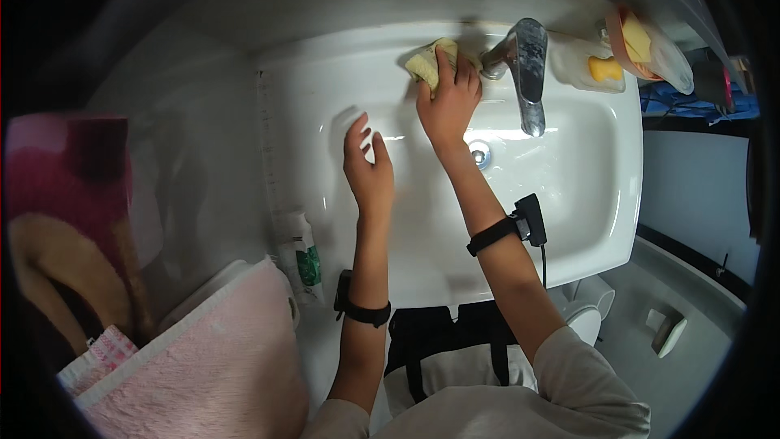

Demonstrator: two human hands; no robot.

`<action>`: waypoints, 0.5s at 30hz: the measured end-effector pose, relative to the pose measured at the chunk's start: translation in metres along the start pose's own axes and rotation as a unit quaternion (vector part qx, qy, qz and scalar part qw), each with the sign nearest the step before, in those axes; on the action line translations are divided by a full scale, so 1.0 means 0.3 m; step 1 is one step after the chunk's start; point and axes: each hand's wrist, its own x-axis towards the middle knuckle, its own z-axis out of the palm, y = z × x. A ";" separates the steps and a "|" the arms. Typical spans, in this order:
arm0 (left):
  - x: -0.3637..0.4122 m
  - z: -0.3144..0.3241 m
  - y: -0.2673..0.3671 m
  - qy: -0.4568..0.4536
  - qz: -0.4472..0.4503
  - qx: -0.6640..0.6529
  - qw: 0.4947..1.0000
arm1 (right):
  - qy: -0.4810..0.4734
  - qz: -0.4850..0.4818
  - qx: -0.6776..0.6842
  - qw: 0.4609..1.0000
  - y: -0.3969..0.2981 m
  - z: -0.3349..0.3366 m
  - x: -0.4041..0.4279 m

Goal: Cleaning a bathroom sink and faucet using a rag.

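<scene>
A yellow cloth is gripped under my right hand, on the back ledge of a white ceramic sink. Just right of that hand stands a chrome faucet, its lever and spout covered in whitish spots. Over the left part of the basin hovers my left hand, its fingers curved and apart, holding nothing. The metal drain shows beside my right forearm. Black straps circle both forearms; the right one carries a small black device with a cable.
Right of the faucet lie a yellow sponge in a clear dish and a pink-rimmed holder with yellow pieces. A white and green tube stands left of the sink. Pink towels hang at lower left. A toilet paper holder is at lower right.
</scene>
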 end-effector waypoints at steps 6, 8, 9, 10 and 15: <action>0.145 0.002 -0.028 -0.083 -0.126 -0.175 0.973 | -0.037 0.039 0.153 0.987 0.056 -0.002 0.038; 0.148 0.000 -0.045 -0.103 -0.091 -0.148 0.979 | -0.083 0.123 0.212 0.966 0.029 -0.024 0.059; 0.151 0.024 -0.029 -0.134 -0.053 -0.127 0.981 | -0.079 0.119 0.208 0.968 0.039 -0.038 0.077; 0.151 0.039 -0.007 -0.150 -0.053 -0.109 0.981 | -0.132 0.131 0.180 0.966 0.046 -0.052 0.096; 0.140 0.069 0.000 -0.149 0.031 -0.042 0.987 | -0.176 0.048 0.180 0.967 0.029 -0.175 0.080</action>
